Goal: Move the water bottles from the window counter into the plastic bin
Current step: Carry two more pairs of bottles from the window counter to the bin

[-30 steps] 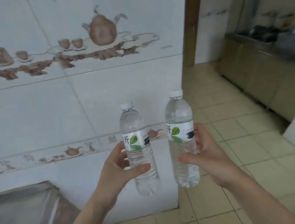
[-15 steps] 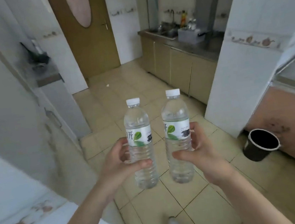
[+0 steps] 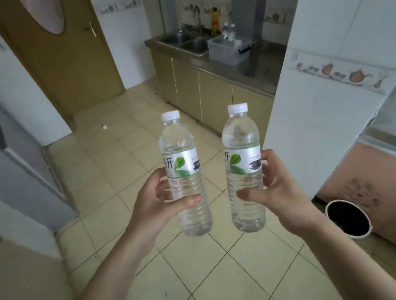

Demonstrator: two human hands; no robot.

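I hold two clear water bottles upright in front of me, each with a white cap and a green-leaf label. My left hand (image 3: 158, 202) grips the left bottle (image 3: 181, 152) around its lower half. My right hand (image 3: 275, 190) grips the right bottle (image 3: 240, 142) the same way. Far ahead on the steel counter stands a grey plastic bin (image 3: 225, 49) beside the sink (image 3: 187, 42), with two more bottles (image 3: 229, 30) standing upright in it.
A tiled floor stretches ahead toward beige cabinets (image 3: 210, 93). A white tiled pillar (image 3: 332, 71) rises on the right, with a black bucket (image 3: 348, 221) at its foot. A brown door (image 3: 60, 54) stands at the back left; a grey counter (image 3: 5, 153) juts in at left.
The view swung from a tiled wall to the kitchen and has moved closer to the sink counter. Both hands still hold the bottles, now a little farther apart.
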